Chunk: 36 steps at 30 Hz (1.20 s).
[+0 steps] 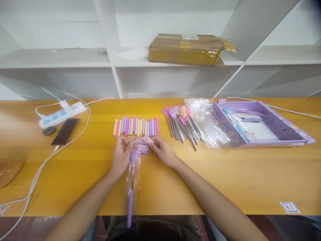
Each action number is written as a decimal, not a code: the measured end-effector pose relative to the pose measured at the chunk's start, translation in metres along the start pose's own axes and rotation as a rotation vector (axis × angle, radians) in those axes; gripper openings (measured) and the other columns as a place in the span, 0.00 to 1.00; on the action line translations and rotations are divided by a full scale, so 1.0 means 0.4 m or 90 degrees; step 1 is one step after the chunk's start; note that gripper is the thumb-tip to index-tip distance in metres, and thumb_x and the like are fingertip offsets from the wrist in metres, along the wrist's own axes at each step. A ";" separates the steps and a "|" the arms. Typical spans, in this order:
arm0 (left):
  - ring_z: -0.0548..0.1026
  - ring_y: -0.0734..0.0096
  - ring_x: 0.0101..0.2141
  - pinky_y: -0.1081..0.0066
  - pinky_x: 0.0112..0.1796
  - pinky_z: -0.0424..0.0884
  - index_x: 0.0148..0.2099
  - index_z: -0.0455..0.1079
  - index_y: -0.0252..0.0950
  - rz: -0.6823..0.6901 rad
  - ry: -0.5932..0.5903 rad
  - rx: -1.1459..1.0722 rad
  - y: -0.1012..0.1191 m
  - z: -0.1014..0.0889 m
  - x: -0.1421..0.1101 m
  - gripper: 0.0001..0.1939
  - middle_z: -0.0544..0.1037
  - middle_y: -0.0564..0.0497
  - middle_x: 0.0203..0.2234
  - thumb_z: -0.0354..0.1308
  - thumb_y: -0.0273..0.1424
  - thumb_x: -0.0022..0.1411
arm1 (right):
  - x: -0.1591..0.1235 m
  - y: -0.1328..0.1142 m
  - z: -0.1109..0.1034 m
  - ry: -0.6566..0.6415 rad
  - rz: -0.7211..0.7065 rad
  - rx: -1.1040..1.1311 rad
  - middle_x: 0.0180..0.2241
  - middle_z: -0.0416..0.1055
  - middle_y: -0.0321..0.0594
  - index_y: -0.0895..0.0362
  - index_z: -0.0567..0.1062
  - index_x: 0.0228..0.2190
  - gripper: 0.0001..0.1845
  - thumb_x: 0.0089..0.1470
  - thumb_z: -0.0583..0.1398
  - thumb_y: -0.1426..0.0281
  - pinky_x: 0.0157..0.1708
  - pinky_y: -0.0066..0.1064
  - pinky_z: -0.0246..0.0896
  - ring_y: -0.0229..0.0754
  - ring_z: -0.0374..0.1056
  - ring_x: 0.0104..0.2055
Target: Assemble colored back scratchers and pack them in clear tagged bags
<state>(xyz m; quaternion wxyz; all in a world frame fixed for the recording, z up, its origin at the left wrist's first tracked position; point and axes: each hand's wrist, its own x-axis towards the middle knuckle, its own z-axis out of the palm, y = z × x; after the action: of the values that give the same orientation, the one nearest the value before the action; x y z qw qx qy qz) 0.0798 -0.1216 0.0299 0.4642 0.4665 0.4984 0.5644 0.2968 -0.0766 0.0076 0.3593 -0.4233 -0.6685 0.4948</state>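
Observation:
A purple back scratcher (130, 204) with a metal rod lies in a clear plastic bag (136, 180), its claw head toward the shelves and its handle reaching past the table's front edge. My left hand (120, 156) is closed on the bag's top end, beside the claw. In my right hand (163, 151), fingers and thumb pinch a small pink printed card (147, 140) at the bag's top. Just beyond both hands runs a row of pastel handles (136, 126). Several metal rods with colourful claw heads (183, 122) are piled to the right.
Clear plastic bags (210, 124) lie between the rods and an open purple box (286, 142). On the left are a power strip (62, 113), a phone (65, 131), a black mouse (49, 131) and loose white cables. A taped carton (185, 50) rests on the shelf.

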 end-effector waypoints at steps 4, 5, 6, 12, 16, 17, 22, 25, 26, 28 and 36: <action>0.76 0.69 0.31 0.70 0.39 0.71 0.43 0.61 0.43 0.004 0.011 0.036 -0.002 -0.002 -0.001 0.19 0.77 0.57 0.30 0.65 0.47 0.71 | 0.010 0.005 -0.004 0.043 -0.090 -0.079 0.32 0.72 0.37 0.54 0.77 0.36 0.22 0.71 0.58 0.50 0.36 0.33 0.64 0.41 0.66 0.33; 0.76 0.69 0.31 0.70 0.39 0.71 0.44 0.62 0.43 0.003 0.013 0.039 -0.001 -0.002 -0.001 0.19 0.77 0.57 0.30 0.66 0.48 0.70 | 0.012 0.005 -0.005 0.063 -0.112 -0.090 0.34 0.72 0.39 0.54 0.78 0.35 0.23 0.71 0.58 0.50 0.38 0.34 0.64 0.42 0.66 0.35; 0.76 0.68 0.31 0.69 0.39 0.71 0.46 0.64 0.43 0.000 0.014 0.041 0.000 -0.001 -0.002 0.19 0.77 0.57 0.30 0.66 0.48 0.70 | 0.013 0.002 -0.006 0.083 -0.128 -0.095 0.35 0.72 0.40 0.55 0.79 0.35 0.23 0.72 0.58 0.50 0.39 0.34 0.65 0.43 0.67 0.36; 0.82 0.62 0.36 0.67 0.40 0.73 0.58 0.69 0.42 -0.022 0.006 0.051 0.006 0.000 -0.004 0.25 0.82 0.52 0.34 0.66 0.51 0.69 | -0.019 -0.035 -0.014 0.222 -0.244 -0.123 0.38 0.76 0.44 0.51 0.84 0.45 0.18 0.76 0.55 0.59 0.44 0.40 0.71 0.47 0.72 0.42; 0.82 0.63 0.32 0.68 0.35 0.74 0.64 0.62 0.44 -0.063 -0.009 0.011 0.007 0.002 -0.007 0.31 0.83 0.53 0.33 0.68 0.50 0.68 | -0.049 -0.029 -0.009 0.155 -0.411 -0.195 0.42 0.78 0.46 0.48 0.84 0.49 0.13 0.73 0.59 0.67 0.40 0.38 0.74 0.46 0.76 0.42; 0.82 0.63 0.31 0.69 0.34 0.74 0.64 0.62 0.43 -0.072 -0.013 0.000 0.007 0.004 -0.008 0.31 0.83 0.52 0.33 0.68 0.50 0.68 | -0.054 -0.024 -0.005 0.129 -0.450 -0.215 0.42 0.79 0.46 0.48 0.84 0.49 0.12 0.72 0.60 0.68 0.38 0.37 0.74 0.45 0.77 0.41; 0.81 0.64 0.27 0.70 0.29 0.73 0.54 0.67 0.41 -0.108 -0.042 -0.053 0.006 0.020 -0.022 0.25 0.83 0.51 0.33 0.69 0.51 0.66 | -0.061 -0.019 0.014 0.105 -0.502 -0.312 0.43 0.82 0.47 0.51 0.83 0.42 0.07 0.70 0.62 0.70 0.40 0.36 0.77 0.44 0.80 0.42; 0.81 0.65 0.28 0.69 0.31 0.75 0.54 0.66 0.42 -0.115 -0.078 -0.073 0.004 0.031 -0.035 0.24 0.83 0.53 0.32 0.69 0.50 0.67 | -0.060 -0.031 0.015 0.129 -0.441 -0.291 0.51 0.81 0.50 0.52 0.80 0.39 0.07 0.70 0.61 0.70 0.39 0.35 0.77 0.46 0.80 0.48; 0.81 0.65 0.28 0.69 0.32 0.75 0.54 0.65 0.42 -0.116 -0.087 -0.076 0.004 0.035 -0.039 0.24 0.83 0.53 0.32 0.69 0.49 0.67 | -0.059 -0.036 0.015 0.136 -0.418 -0.261 0.51 0.81 0.50 0.52 0.79 0.39 0.06 0.70 0.61 0.69 0.38 0.34 0.77 0.46 0.80 0.47; 0.81 0.67 0.28 0.70 0.32 0.75 0.54 0.63 0.43 -0.117 -0.101 -0.075 0.004 0.040 -0.045 0.24 0.83 0.54 0.32 0.69 0.47 0.68 | -0.057 -0.045 0.013 0.153 -0.355 -0.177 0.47 0.82 0.48 0.52 0.77 0.37 0.07 0.70 0.61 0.68 0.36 0.33 0.75 0.44 0.79 0.42; 0.82 0.69 0.36 0.73 0.35 0.78 0.60 0.72 0.40 -0.064 -0.187 0.012 -0.002 0.034 -0.042 0.25 0.83 0.44 0.51 0.73 0.40 0.65 | -0.042 -0.054 0.018 0.186 -0.119 0.189 0.30 0.74 0.35 0.53 0.71 0.33 0.18 0.66 0.66 0.54 0.31 0.30 0.68 0.37 0.69 0.28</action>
<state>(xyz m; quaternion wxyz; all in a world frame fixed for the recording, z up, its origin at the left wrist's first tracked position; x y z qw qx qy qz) 0.0954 -0.1363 0.0290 0.5553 0.5228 0.4530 0.4617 0.2924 -0.0980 0.0257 0.5550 -0.3690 -0.5655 0.4858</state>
